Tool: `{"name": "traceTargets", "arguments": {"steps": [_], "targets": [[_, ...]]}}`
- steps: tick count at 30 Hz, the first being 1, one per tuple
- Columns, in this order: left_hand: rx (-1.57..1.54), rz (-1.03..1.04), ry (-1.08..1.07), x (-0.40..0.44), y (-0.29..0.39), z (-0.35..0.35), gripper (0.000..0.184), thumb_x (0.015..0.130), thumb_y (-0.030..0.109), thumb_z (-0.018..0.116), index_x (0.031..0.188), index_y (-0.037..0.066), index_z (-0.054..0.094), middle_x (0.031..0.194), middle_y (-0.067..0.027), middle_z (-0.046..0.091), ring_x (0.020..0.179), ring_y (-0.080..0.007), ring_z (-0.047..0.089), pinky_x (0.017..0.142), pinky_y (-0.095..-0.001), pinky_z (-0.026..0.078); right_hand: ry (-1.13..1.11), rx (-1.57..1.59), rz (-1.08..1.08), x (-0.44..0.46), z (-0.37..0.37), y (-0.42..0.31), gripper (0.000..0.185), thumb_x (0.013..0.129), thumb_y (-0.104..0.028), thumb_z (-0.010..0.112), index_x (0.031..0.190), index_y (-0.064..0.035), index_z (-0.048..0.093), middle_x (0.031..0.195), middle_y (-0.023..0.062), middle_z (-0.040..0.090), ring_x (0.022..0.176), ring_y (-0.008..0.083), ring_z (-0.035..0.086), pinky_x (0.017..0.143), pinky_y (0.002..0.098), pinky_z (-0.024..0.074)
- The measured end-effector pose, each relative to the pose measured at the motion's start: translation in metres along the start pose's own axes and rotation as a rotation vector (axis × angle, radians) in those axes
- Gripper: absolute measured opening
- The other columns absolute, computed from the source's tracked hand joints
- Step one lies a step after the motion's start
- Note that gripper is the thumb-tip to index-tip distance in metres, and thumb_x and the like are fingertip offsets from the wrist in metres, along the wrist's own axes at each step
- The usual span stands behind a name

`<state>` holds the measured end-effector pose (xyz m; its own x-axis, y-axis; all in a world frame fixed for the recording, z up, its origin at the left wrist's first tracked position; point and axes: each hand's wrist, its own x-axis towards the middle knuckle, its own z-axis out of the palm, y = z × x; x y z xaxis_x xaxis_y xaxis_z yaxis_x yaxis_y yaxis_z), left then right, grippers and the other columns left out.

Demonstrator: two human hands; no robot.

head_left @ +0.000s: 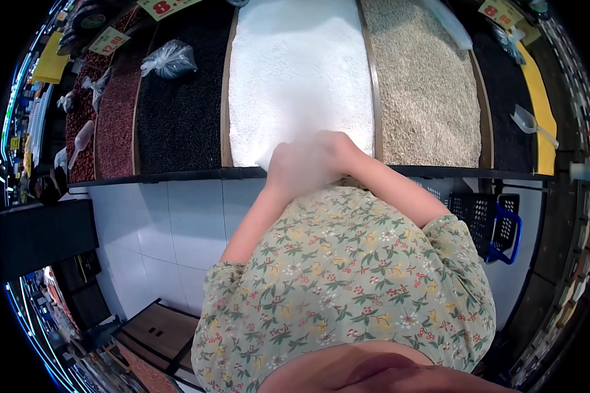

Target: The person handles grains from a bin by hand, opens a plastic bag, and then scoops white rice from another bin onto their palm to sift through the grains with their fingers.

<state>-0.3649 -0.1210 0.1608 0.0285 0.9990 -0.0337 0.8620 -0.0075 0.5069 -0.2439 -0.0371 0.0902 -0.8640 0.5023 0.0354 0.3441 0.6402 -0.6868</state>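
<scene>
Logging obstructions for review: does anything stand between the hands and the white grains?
Nothing visible does: left hand and right hand are at the front edge, white grains just beyond. Blur hides what lies between them.

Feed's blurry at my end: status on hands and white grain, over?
Left hand and right hand close together, partly blurred. Anything held: can't tell. White grain spread just beyond. No obstruction visible past the blur.

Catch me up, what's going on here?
A person in a floral top has the left hand and right hand close together at the near edge of the white grains. A blur covers part of both hands, so whether they grip anything is unclear. To the left, a tied plastic bag rests on the black grains; pale beige grains lie to the right.
</scene>
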Motion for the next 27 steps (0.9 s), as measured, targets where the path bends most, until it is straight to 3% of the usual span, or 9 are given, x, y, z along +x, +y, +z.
{"name": "traceTargets", "arguments": {"steps": [2,6,8,9,11,13,21,25,27], "targets": [[-0.04,0.047,0.101,-0.005,-0.01,0.012,0.023,0.062,0.009,0.068,0.082,0.005,0.057,0.081,-0.009,0.058,0.075,-0.0304,0.054,0.07,-0.039,0.044,0.049,0.256,-0.002,0.0,0.014,0.012,0.025,0.07,-0.027,0.061,0.082,-0.0052,0.065,0.087,0.0136,0.062,0.087,0.0305,0.059,0.076,0.0371,0.0478],[-0.029,0.129,0.262,-0.013,-0.028,0.026,0.022,0.064,0.009,0.069,0.082,0.006,0.057,0.079,-0.0087,0.058,0.074,-0.0295,0.054,0.068,-0.0386,0.044,0.069,0.224,-0.059,0.004,0.029,0.037,0.026,0.072,-0.027,0.062,0.085,-0.0047,0.065,0.09,0.014,0.063,0.089,0.0302,0.06,0.078,0.0363,0.0481],[-0.023,0.14,0.317,-0.016,-0.03,0.03,0.021,0.065,0.008,0.069,0.083,0.006,0.057,0.079,-0.0087,0.059,0.074,-0.0291,0.055,0.068,-0.0383,0.044,0.034,0.595,0.333,0.006,0.029,0.039,0.028,0.074,-0.028,0.063,0.09,-0.0043,0.065,0.094,0.0149,0.064,0.091,0.0288,0.061,0.079,0.0344,0.0478],[-0.017,0.156,0.37,-0.017,-0.032,0.031,0.02,0.066,0.007,0.068,0.083,0.006,0.058,0.08,-0.0088,0.059,0.075,-0.0288,0.055,0.067,-0.038,0.044,0.031,0.595,0.332,0.006,0.028,0.037,0.028,0.074,-0.028,0.063,0.09,-0.0043,0.065,0.094,0.0149,0.064,0.091,0.0288,0.061,0.079,0.0344,0.0478],[-0.039,0.171,0.368,-0.019,-0.039,0.037,0.02,0.067,0.006,0.068,0.085,0.006,0.059,0.081,-0.0089,0.059,0.075,-0.0285,0.056,0.068,-0.0377,0.044,0.057,0.415,0.341,0.006,0.025,0.033,0.017,0.076,-0.012,0.056,0.088,-0.0015,0.062,0.077,0.004,0.062,0.073,0.0106,0.057,0.067,0.0273,0.0468],[-0.061,0.19,0.364,-0.019,-0.043,0.04,0.02,0.068,0.005,0.067,0.086,0.006,0.059,0.081,-0.009,0.06,0.075,-0.0283,0.056,0.068,-0.0373,0.045,0.066,0.407,0.347,0.006,0.03,0.04,0.016,0.077,-0.013,0.056,0.086,-0.0015,0.062,0.076,0.004,0.062,0.071,0.0108,0.056,0.065,0.0272,0.0464],[0.083,0.132,0.199,-0.019,-0.036,0.038,0.023,0.068,0.005,0.065,0.09,0.006,0.059,0.085,-0.0087,0.059,0.079,-0.028,0.055,0.072,-0.0386,0.043,0.106,0.408,0.347,-0.001,0.03,0.03,0.013,0.081,-0.014,0.056,0.082,-0.0013,0.06,0.07,0.0065,0.06,0.066,0.0113,0.054,0.061,0.0282,0.0448],[0.144,0.186,0.158,-0.015,-0.029,0.032,0.019,0.068,0.006,0.062,0.087,0.006,0.057,0.082,-0.0085,0.056,0.081,-0.0272,0.054,0.073,-0.0386,0.039,0.049,0.166,0.373,-0.002,0.018,0.006,0.015,0.08,-0.017,0.057,0.084,-0.0018,0.059,0.07,0.0131,0.059,0.063,0.0207,0.056,0.061,0.0324,0.0456],[0.106,0.037,-0.088,-0.011,-0.011,0.012,0.016,0.067,0.007,0.059,0.082,0.006,0.053,0.076,-0.008,0.052,0.079,-0.0265,0.053,0.072,-0.0382,0.036,0.026,0.133,0.385,-0.005,0.018,0.003,0.016,0.08,-0.017,0.057,0.084,-0.0019,0.058,0.069,0.0149,0.059,0.062,0.0245,0.057,0.061,0.034,0.0459]]}}
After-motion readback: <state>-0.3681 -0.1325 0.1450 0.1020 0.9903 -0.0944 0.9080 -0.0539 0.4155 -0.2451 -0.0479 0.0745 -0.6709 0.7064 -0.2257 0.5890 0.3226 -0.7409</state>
